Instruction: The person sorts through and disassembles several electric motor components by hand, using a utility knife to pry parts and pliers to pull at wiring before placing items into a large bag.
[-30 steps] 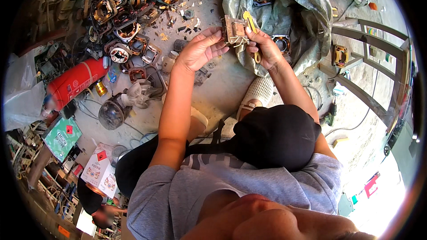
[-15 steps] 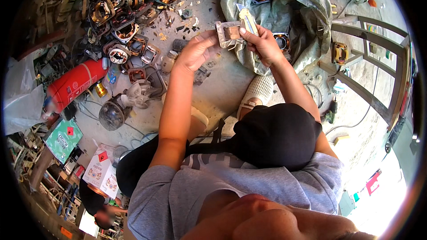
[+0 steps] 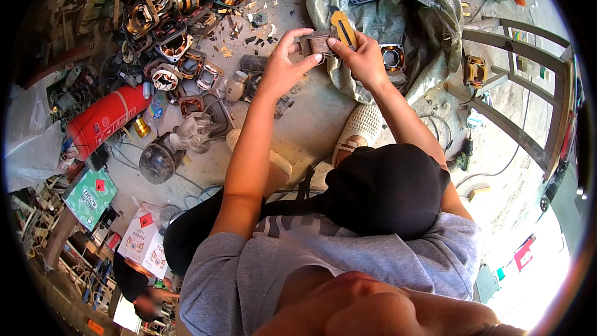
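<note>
Both hands are raised over a dusty concrete floor [image 3: 311, 118], which serves here as the work surface. The left hand [image 3: 283, 65] grips a small grey-brown metal part [image 3: 318, 42] between thumb and curled fingers; the right hand [image 3: 364, 56] pinches the same part from the other side and also holds a yellow-handled tool [image 3: 343, 27] that stands up just above it. The part sits between the two hands, in the air over the near edge of a crumpled grey-green woven sack [image 3: 398, 6] spread on the floor.

On that sack lie two square motor stators [image 3: 393, 56] — one beside the right wrist, another nearer the far edge. Toward the far left corner of the floor is a heap of similar stators with copper windings [image 3: 168, 18], some stripped, with scraps scattered about them. Nearer, on the left, lies a red cylinder [image 3: 102, 121] on its side, and next to it a dark round motor housing [image 3: 158, 162] with a pale fan part [image 3: 193, 134] touching it. A green box [image 3: 90, 190] and a white carton [image 3: 143, 236] sit at the lower left.

To the right stands a grey metal frame [image 3: 516, 87] — a small yellow-cored stator [image 3: 476, 71] rests by it. The person's shoe [image 3: 357, 127], pale and woven, is planted on the floor below the hands. Sunlight falls hard across the right side.
</note>
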`<state>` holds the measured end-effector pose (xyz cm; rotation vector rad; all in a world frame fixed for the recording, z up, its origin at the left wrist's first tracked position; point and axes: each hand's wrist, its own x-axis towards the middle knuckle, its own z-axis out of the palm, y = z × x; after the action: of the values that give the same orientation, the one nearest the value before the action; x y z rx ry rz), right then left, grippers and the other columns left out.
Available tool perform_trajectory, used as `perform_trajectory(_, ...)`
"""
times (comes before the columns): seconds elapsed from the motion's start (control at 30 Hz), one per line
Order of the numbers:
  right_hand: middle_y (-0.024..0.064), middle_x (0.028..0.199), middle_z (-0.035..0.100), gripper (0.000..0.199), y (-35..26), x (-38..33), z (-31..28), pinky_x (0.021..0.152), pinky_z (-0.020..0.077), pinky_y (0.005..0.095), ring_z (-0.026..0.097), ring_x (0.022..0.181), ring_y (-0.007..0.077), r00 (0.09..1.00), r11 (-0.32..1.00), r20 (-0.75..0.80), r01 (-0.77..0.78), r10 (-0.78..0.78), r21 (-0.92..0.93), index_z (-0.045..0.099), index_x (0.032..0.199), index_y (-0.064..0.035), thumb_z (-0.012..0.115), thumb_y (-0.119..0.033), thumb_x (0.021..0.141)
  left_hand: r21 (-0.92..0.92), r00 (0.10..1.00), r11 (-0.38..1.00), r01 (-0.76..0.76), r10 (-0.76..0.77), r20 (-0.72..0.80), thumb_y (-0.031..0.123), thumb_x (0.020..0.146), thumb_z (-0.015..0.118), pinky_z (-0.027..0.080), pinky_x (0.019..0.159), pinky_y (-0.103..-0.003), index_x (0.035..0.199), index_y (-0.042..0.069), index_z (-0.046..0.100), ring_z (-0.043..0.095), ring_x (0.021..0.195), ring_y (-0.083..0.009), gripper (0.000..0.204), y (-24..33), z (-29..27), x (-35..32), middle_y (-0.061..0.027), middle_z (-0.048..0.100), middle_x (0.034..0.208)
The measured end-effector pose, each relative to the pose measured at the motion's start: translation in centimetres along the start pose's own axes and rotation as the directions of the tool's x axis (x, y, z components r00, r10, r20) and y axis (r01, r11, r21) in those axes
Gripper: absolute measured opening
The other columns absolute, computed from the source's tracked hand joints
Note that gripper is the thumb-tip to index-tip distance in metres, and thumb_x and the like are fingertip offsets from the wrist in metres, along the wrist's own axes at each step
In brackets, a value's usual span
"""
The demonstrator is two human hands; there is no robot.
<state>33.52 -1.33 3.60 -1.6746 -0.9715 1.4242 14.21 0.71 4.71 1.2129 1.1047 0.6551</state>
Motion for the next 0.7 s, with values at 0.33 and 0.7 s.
perform_trajectory(0.33,0.0042,0.067,0.064,0.042,0.1,0.2,-0.4,0.059,0.0469,0.0279,0.055,0.062,0.007,0.999,0.978,-0.003,-0.037,0.037,-0.204,0.069,0.092,0.0037,0.076,-0.036,0.081,0.431,0.991,0.901,-0.059,0.104,-0.082,0.023,0.076,0.078,0.044,0.1,-0.038,0.118,0.012,0.069,0.057,0.117,-0.0284,0.044,-0.5,-0.5,-0.1,-0.0146,0.063,0.124)
perform_trajectory(0.7,0.0091,0.065,0.065,0.042,-0.5,0.1,-0.7,0.059,0.0487,0.0318,0.059,0.059,0.0116,1.0,0.956,-0.004,-0.014,0.014,-0.293,0.069,0.087,0.0027,0.076,-0.037,0.079,0.465,1.0,0.885,-0.028,0.024,0.016,0.031,0.08,0.073,0.032,0.11,-0.043,0.12,0.015,0.068,0.057,0.118,-0.0303,0.043,-0.6,-0.9,0.4,-0.0154,0.058,0.131)
